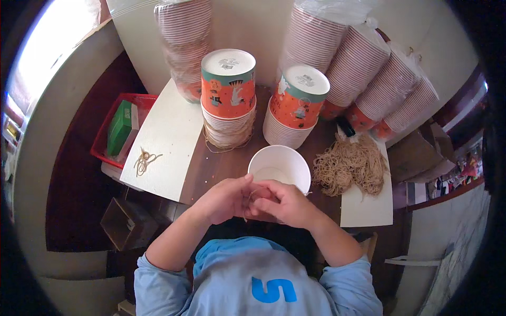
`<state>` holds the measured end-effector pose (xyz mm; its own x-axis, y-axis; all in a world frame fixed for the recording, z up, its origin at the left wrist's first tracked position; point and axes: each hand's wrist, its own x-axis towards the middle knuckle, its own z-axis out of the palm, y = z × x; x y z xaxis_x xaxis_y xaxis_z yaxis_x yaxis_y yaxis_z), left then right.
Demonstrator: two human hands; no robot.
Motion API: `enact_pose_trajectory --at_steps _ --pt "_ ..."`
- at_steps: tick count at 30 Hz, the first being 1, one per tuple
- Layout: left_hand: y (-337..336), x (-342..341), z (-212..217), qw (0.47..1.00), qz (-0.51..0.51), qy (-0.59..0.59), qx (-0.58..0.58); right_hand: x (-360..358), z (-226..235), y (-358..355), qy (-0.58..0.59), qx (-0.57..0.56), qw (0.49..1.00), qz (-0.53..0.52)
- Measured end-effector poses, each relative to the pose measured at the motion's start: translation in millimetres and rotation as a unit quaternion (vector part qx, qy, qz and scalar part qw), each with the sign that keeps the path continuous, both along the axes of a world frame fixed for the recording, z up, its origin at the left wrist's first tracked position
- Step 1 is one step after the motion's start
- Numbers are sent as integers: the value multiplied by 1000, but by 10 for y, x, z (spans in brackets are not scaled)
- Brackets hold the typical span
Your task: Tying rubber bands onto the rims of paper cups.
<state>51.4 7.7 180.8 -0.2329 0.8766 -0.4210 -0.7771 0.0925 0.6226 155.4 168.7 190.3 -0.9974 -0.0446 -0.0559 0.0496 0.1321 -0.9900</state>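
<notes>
Left hand: the left hand (224, 199) sits near the table's front edge, fingers curled in and pressed together, their tips meeting the other hand.
Right hand: the right hand (287, 203) lies against it, fingers bent and closed, pinching a thin rubber band (250, 199) between the two hands.
Rubber band: only a short loop of it shows between the fingertips; the rest is hidden by the fingers.
Open cup: a white paper cup (279, 167) stands mouth up just beyond the hands, touching or nearly touching them.
Loose bands: a tan heap of rubber bands (349, 164) lies right of the cup on a pale card (369, 208); a small tangle of bands (143, 159) rests on a white board (166, 139) at the left.
Stacks: two stacks of upturned orange printed cups (228, 84) and (296, 102) stand farther off, the left one ringed with bands at its base.
Far side: bagged sleeves of cups (363, 68) lean against the wall.
Surface: a dark brown wooden table (221, 163).
Left edge: a red tray (105, 131) holds a green box (119, 126); a brown cardboard box (126, 224) sits lower down beside the table.
</notes>
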Motion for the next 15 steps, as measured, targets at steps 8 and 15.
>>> enact_pose_trajectory --at_steps 8,15 --pt "-78 19 -208 996 -76 -56 -3 119 -171 267 19 132 986 -103" --pt "-208 93 -327 992 -87 65 -63 174 -141 378 -2 127 984 -126"
